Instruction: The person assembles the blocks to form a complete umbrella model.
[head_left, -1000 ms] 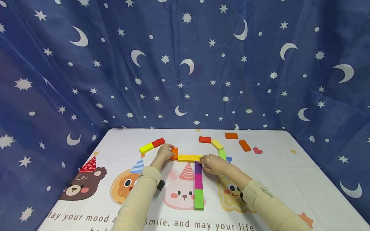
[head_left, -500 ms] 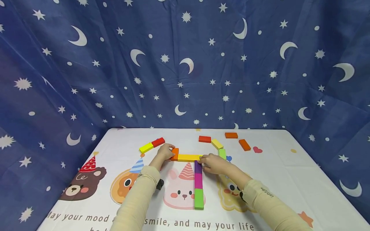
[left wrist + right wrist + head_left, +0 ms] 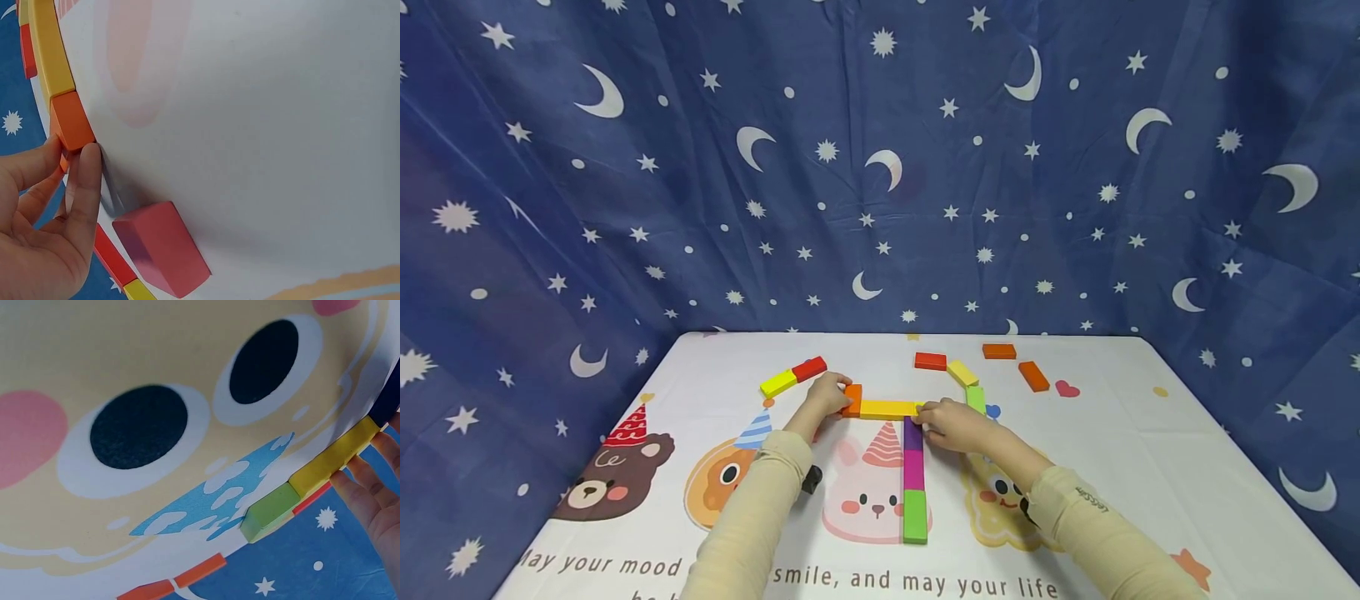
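My left hand [image 3: 827, 395] pinches an orange block [image 3: 853, 401] at the left end of a row, as the left wrist view also shows. A long yellow block [image 3: 886, 409] lies against it. At the row's right end my right hand [image 3: 958, 427] holds a yellow block [image 3: 334, 456] with its fingertips; the hand hides most of it in the head view. A purple block [image 3: 913, 435], a magenta block [image 3: 913, 470] and a green block [image 3: 914, 517] run from there toward me. Beside the left hand lies a pinkish-red block [image 3: 164, 249].
Behind the left hand, a yellow block [image 3: 778, 383] touches a red block [image 3: 809, 369]. Right of centre curve a red block [image 3: 930, 361], a pale yellow block [image 3: 962, 372] and a light green block [image 3: 975, 399]. Two orange-red blocks [image 3: 1033, 377] lie farther right on the printed tablecloth [image 3: 1120, 467].
Almost nothing differs. Both hands stay at the two ends of the row, and the orange block moves very slightly against the long yellow block.
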The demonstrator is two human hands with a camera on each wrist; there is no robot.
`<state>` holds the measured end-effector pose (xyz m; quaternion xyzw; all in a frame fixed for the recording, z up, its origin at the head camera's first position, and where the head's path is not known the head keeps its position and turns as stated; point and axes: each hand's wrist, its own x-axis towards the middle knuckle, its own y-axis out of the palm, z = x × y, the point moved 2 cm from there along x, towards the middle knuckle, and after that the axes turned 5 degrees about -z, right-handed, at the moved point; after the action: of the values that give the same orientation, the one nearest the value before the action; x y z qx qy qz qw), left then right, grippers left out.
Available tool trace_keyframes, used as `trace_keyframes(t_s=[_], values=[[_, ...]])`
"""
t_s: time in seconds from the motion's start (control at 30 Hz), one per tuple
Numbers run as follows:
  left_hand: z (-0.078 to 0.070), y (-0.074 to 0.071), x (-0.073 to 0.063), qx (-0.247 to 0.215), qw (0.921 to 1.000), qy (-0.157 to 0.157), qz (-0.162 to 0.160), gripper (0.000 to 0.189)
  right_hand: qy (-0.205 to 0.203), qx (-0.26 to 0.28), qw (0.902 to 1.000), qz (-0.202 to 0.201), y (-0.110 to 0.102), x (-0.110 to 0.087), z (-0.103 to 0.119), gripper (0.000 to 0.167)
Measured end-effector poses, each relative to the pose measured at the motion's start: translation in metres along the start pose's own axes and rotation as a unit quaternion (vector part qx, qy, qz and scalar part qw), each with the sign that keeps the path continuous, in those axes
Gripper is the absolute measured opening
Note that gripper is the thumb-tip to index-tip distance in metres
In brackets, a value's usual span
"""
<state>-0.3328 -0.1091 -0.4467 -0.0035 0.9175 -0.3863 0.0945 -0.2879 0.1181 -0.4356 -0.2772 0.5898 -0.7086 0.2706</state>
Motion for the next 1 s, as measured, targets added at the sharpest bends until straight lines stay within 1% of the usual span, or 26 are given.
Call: trace_keyframes(t_s=[0.33,0.6,0.77,0.9,1.0], values=[[-0.0018,-0.0023,-0.0021,0.002,0.9999,0.010,0.005,0.037,0.006,-0.001,1.0000,0.002,-0.0002,-0.0001,-0.0006,0.029],[-0.0015,0.0009,-0.0024,0.002,1.0000,-0.004,0.005,0.037,0.014,0.002,0.9999,0.005,0.0031,-0.0005,-0.0015,0.029],[-0.0016,-0.0001,-0.0018,0.010,0.9999,-0.013,-0.003,0.035,0.008,0.002,1.0000,-0.001,0.0029,-0.0001,-0.0010,0.029],[-0.0018,-0.0021,-0.0017,0.015,0.9998,0.001,-0.012,0.035,-0.003,0.001,0.9999,-0.010,0.0020,0.0007,-0.0017,0.028],[-0.0010,-0.0026,-0.0030,0.022,0.9995,0.011,-0.018,0.038,-0.006,0.003,0.9999,-0.008,0.0026,0.0009,-0.0019,0.028]])
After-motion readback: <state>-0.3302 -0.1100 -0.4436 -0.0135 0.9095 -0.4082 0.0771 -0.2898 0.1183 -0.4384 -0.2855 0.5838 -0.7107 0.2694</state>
